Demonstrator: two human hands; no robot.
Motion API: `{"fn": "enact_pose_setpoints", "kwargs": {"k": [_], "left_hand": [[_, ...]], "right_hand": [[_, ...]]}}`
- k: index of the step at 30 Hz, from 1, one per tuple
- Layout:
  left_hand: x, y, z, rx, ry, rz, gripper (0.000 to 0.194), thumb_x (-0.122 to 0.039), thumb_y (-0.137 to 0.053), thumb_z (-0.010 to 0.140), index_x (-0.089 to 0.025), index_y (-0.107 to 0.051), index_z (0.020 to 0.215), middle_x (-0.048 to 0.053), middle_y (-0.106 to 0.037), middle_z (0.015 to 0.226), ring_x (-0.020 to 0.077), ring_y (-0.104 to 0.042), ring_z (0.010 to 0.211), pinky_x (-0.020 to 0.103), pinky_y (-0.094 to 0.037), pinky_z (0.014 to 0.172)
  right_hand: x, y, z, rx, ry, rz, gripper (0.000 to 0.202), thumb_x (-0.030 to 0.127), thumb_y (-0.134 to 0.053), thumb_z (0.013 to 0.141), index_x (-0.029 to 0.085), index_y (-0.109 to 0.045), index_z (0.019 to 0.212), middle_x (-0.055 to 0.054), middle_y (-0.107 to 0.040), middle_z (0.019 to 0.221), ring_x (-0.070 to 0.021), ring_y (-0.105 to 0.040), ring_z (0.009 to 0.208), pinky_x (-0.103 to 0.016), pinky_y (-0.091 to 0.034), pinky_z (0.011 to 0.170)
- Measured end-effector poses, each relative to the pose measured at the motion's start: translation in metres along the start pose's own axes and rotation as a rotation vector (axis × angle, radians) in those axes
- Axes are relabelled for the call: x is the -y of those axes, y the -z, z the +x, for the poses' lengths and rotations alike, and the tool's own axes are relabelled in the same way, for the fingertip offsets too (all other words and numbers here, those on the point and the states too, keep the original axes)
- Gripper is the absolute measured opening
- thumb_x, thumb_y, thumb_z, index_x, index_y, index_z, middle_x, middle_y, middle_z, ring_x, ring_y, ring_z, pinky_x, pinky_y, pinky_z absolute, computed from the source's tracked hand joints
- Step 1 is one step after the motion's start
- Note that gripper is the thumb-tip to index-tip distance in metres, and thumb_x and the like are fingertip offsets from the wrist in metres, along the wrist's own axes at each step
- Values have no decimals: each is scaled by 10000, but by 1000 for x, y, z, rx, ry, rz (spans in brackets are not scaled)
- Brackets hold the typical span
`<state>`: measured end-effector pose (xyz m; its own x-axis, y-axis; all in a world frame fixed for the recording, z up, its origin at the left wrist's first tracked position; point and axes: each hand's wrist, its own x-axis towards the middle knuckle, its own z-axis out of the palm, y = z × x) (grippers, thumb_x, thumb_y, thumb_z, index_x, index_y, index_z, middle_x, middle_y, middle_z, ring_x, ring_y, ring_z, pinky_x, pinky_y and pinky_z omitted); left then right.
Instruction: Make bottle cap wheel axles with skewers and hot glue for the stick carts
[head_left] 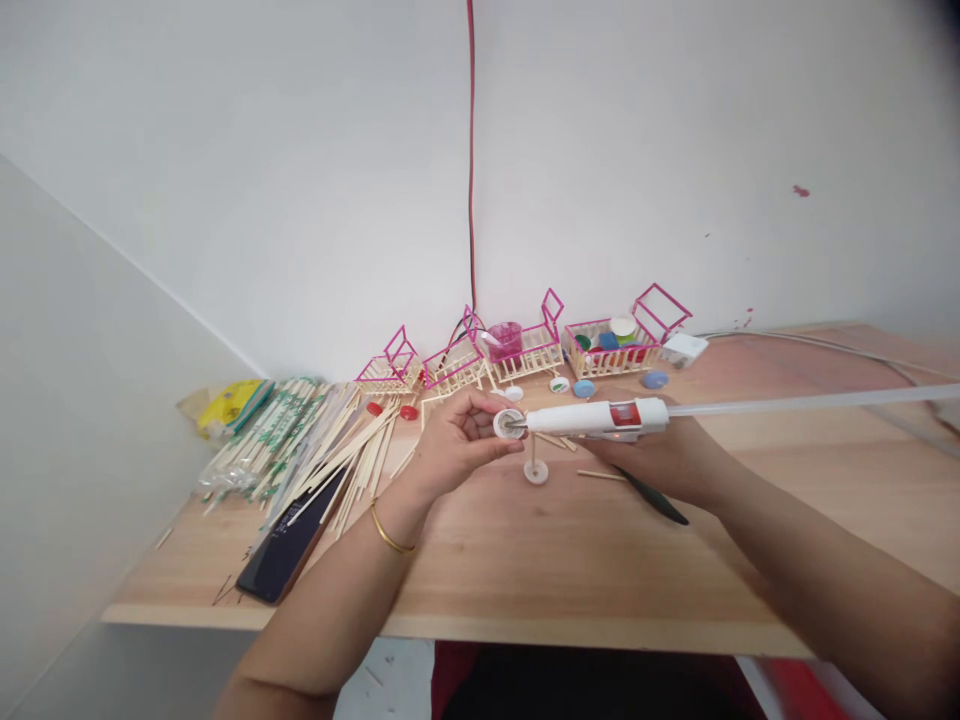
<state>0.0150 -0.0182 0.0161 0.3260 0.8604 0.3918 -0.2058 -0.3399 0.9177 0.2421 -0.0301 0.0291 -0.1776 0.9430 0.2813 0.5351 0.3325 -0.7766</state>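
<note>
My left hand (466, 440) pinches a small white bottle cap (509, 424) between thumb and fingers, its hollow side facing me. A white glue gun (592, 418) lies across the middle of the view, its metal tip at the inside of the cap. Behind and under the gun is my right hand (660, 455), closed on it and partly hidden. A long clear glue stick (810, 399) runs out of the gun's back end to the right. Just below the gun's nozzle, a thin stick stands on another white cap (535, 472).
Small pink-edged stick carts (525, 355) line the wall, one holding coloured caps. Loose caps (583, 388) lie before them. Loose sticks (367, 465), wrapped stick packs (262, 440) and a dark phone (289, 545) are left. A dark-bladed tool (654, 498) lies under my right hand.
</note>
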Motion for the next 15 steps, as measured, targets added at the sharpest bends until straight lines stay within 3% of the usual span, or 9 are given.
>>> {"fn": "enact_pose_setpoints", "kwargs": {"k": [5,15], "left_hand": [[2,0,1,28,-30,-23,334,-110,-795,608,-125,-569,854,66,-664,1001,118,-660,812,227,-548,703],[1,-1,0,17,-21,-38,322,-68,-780,608,-125,-558,834,42,-657,929,107,-657,774,208,-548,669]], "right_hand": [[-2,0,-1,-7,-1,-23,228,460,-633,685,237,-585,675,-10,-686,668,-225,-646,614,-304,-489,491],[-5,3,0,-21,0,-37,221,466,-626,693,245,-624,706,-9,-698,689,-235,-657,648,-309,-501,516]]}}
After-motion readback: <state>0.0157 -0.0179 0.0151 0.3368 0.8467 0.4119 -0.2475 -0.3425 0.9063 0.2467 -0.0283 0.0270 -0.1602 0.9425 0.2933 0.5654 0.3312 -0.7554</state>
